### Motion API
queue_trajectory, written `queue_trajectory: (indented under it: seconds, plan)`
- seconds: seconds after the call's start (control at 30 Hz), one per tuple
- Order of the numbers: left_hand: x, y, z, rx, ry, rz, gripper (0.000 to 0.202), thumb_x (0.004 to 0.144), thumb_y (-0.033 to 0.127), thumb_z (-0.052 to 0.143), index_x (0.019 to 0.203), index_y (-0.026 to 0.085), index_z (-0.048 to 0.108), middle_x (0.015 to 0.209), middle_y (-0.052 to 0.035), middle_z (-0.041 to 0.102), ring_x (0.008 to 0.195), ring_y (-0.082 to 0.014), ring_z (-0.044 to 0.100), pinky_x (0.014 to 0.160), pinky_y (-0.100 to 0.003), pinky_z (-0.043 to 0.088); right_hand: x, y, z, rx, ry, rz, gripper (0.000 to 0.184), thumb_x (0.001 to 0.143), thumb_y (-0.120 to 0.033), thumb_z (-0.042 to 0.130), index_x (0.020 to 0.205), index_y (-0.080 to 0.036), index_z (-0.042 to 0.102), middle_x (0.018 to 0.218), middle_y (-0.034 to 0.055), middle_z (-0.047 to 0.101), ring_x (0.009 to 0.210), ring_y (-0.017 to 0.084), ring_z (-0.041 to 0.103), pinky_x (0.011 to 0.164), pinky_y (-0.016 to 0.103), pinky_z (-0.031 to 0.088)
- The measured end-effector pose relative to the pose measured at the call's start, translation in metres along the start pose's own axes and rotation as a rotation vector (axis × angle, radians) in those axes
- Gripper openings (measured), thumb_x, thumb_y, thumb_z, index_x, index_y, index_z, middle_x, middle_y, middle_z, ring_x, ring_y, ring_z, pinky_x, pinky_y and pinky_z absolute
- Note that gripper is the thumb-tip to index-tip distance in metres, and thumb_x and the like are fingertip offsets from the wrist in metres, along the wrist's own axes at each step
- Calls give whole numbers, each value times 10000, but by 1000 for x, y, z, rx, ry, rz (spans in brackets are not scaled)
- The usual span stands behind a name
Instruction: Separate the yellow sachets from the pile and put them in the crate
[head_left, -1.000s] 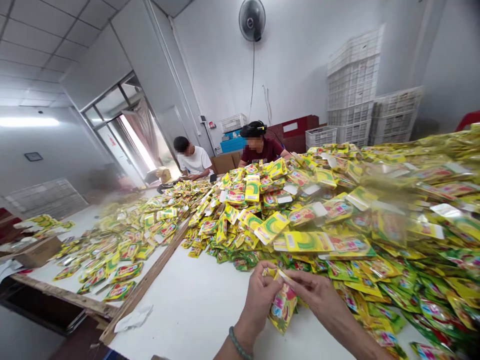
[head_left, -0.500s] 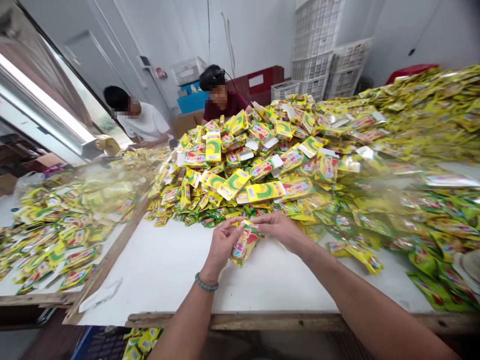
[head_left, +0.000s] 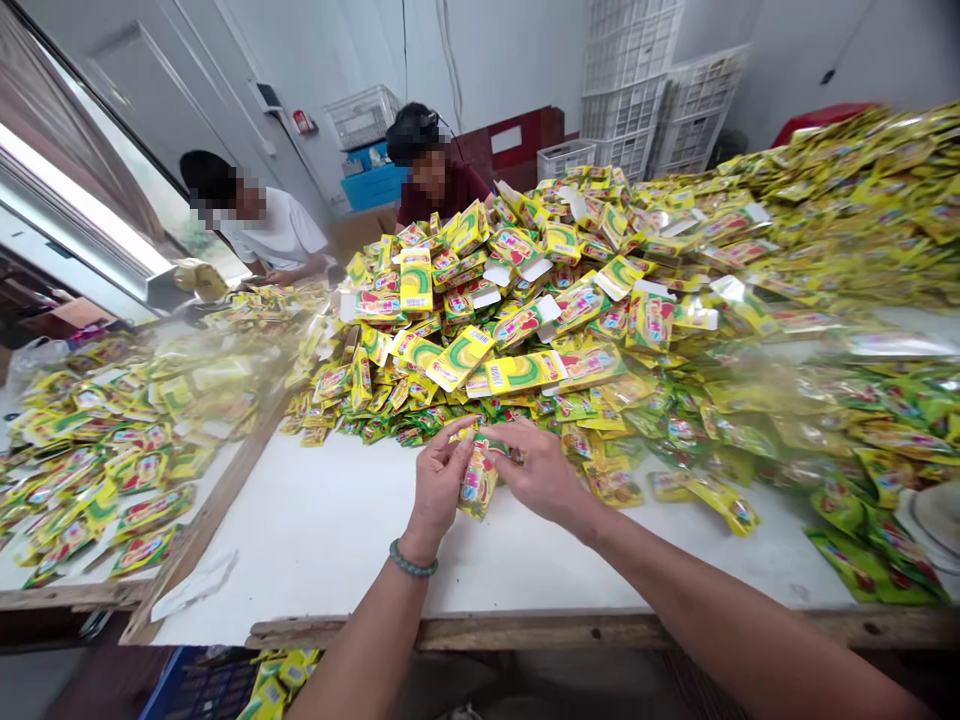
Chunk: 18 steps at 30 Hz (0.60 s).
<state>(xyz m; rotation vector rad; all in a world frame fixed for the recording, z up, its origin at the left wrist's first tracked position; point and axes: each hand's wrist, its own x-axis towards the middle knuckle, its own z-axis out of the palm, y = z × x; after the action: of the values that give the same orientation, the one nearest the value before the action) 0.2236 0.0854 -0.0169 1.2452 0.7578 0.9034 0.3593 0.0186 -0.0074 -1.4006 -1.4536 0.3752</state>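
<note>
Both my hands pinch the top of one small yellow-green packet [head_left: 478,485], which hangs just above the white table [head_left: 330,540]. My left hand [head_left: 437,485], with a green bead bracelet at the wrist, grips its left edge. My right hand [head_left: 538,472] grips its right edge. Right behind my hands rises a big heap of the same packets and yellow cards [head_left: 525,300].
Two people sit at the far side of the heap, one in a white shirt [head_left: 274,235] and one in a dark red shirt [head_left: 439,185]. More packets cover a second table at the left [head_left: 112,440]. White crates [head_left: 637,90] are stacked by the back wall. A blue bin with packets [head_left: 225,690] sits under the table edge.
The view has tilted down, showing the table's front edge. My hands stay closed on the same packet, and they have drawn closer together at its top.
</note>
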Motion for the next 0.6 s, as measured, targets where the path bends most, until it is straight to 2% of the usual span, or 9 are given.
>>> queue_trajectory:
  seconds: [0.1, 0.2, 0.27, 0.33, 0.4, 0.5, 0.57, 0.6]
  plan:
    - [0, 0, 1, -54, 36, 9, 415, 774, 376, 717, 1134, 187, 637, 697, 0, 696, 543, -110, 601, 531, -209, 469, -3, -3, 11, -13, 71, 20, 334, 828, -177, 558, 1134, -201, 690, 1122, 92, 718, 1015, 239, 641, 932, 411, 488]
    - [2, -2, 2, -82, 43, 22, 418, 780, 395, 706, 1141, 199, 628, 781, -17, 714, 601, -130, 633, 567, -229, 494, -2, -6, 13, 108, 81, 174, 382, 820, -218, 591, 1197, -212, 656, 1134, 74, 716, 946, 216, 669, 841, 356, 535]
    - [4, -4, 2, -73, 37, 26, 405, 782, 408, 698, 1125, 202, 636, 815, -22, 716, 621, -133, 634, 580, -234, 499, 1, -4, 10, 165, 39, 237, 385, 812, -261, 618, 1192, -220, 663, 1154, 67, 709, 914, 208, 680, 823, 339, 538]
    - [6, -3, 0, -40, 31, 7, 384, 770, 417, 702, 1079, 195, 653, 802, -23, 711, 615, -133, 625, 586, -238, 498, 4, 1, 5, 217, -64, 222, 321, 830, -311, 603, 1118, -215, 707, 1119, 56, 722, 930, 214, 679, 840, 336, 527]
    - [6, 8, -5, 48, 8, -32, 391, 741, 443, 711, 1028, 181, 670, 768, -28, 704, 599, -143, 614, 573, -244, 490, 8, 9, -2, 258, -141, 206, 290, 864, -361, 559, 1030, -208, 741, 1019, 36, 748, 931, 219, 679, 827, 325, 523]
    - [-5, 46, -31, 410, -62, -68, 424, 711, 494, 696, 997, 180, 703, 680, -31, 681, 540, -157, 572, 495, -237, 425, 12, 24, -16, 128, -49, 251, 301, 890, -370, 519, 938, -191, 756, 855, 22, 753, 856, 214, 676, 772, 299, 514]
    - [-23, 80, -66, 787, -115, -79, 382, 711, 503, 678, 949, 211, 742, 602, -19, 658, 501, -161, 541, 469, -236, 377, 14, 31, -24, -33, -15, 276, 267, 882, -314, 524, 929, -186, 753, 819, 27, 748, 827, 208, 668, 765, 292, 501]
    - [-35, 95, -87, 951, -144, -133, 351, 713, 501, 668, 935, 243, 753, 584, -12, 657, 506, -173, 551, 481, -241, 381, 13, 33, -27, -109, -57, 273, 248, 867, -282, 534, 946, -187, 749, 844, 33, 751, 836, 210, 665, 776, 296, 496]
